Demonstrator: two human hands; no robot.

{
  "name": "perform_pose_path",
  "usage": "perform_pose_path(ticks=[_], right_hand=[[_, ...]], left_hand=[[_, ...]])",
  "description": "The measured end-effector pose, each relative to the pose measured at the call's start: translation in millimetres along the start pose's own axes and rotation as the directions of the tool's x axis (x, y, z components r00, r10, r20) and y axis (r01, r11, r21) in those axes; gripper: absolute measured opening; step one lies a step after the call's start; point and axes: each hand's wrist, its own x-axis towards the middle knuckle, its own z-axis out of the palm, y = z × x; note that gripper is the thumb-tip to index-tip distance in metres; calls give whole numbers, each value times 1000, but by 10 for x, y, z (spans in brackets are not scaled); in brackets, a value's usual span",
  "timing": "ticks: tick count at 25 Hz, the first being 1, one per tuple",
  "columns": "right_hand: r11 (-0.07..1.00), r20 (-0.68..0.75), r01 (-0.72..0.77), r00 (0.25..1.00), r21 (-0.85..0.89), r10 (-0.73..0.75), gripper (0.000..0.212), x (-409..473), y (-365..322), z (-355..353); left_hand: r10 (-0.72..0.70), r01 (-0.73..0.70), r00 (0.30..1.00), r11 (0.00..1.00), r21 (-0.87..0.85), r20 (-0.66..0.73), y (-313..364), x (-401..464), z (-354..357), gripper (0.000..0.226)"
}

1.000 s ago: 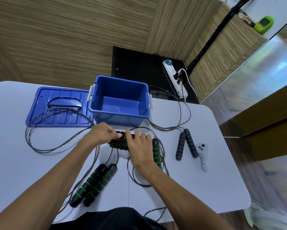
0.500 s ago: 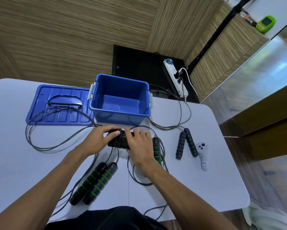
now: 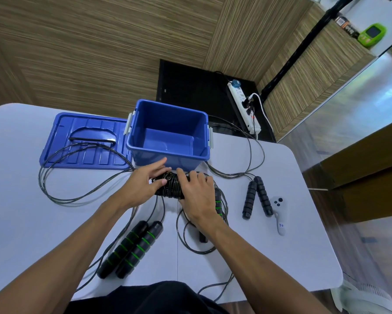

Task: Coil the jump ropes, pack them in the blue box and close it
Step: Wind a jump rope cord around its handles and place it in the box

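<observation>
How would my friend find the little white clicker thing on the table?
Start at the blue box, then look toward the table's right side. Past the all-black handles lies the white remote. It is the only white thing there, with dark buttons on top.

Left hand (image 3: 145,185), right hand (image 3: 196,197), forward, close together.
</observation>
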Motion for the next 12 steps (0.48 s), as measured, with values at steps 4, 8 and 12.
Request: perform_pose_path(ticks=[4, 8, 12], right_hand=[[999, -38, 41, 998, 5, -41, 77, 54, 11, 3], [997, -84, 78, 993, 4, -77, 76, 88, 9, -6], [995, -101, 95, 990, -2, -95, 72, 120, 9, -37]], left_hand=[[140, -134, 990, 974, 181, -21, -25, 47, -67, 50], [200, -170, 975, 951, 257, -96, -30, 45, -33, 34], [174, -149, 967, 979, 141, -184, -42, 91, 10, 23]])
